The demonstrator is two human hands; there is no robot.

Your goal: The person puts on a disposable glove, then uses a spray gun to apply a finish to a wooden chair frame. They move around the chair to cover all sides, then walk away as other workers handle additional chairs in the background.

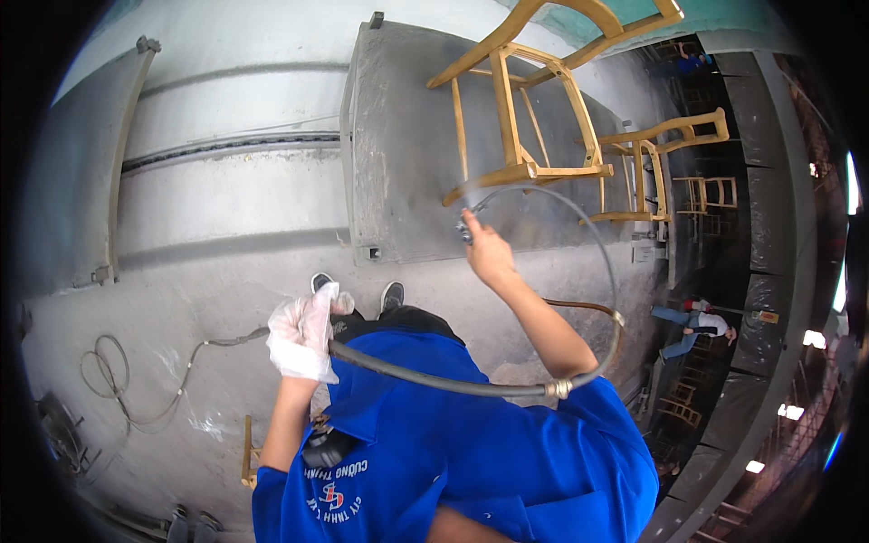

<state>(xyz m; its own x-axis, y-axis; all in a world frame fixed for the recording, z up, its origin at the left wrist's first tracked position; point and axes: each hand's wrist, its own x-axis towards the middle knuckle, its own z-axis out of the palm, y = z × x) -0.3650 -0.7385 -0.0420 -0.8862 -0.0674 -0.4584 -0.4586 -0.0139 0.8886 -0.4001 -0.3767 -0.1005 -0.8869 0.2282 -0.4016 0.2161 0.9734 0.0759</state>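
Observation:
My right hand (490,256), bare, is closed round a small spray gun (465,230), partly hidden by the fingers. A pale mist leaves its tip towards the light wooden chair frame (504,109), which has no seat panel. The gun is apart from the frame, just below its lower end. My left hand (302,337), in a loose white plastic glove, is wrapped round a dark air hose (434,378). The hose crosses in front of my body to a brass-coloured fitting (559,389), then loops up by my right arm towards the gun.
More chair frames (644,172) stand in a row to the right. Behind the nearest one is a grey panel (398,145); a chain track (235,149) runs left of it. Hose (186,380) trails over the floor at left. Another person (701,326) is at far right.

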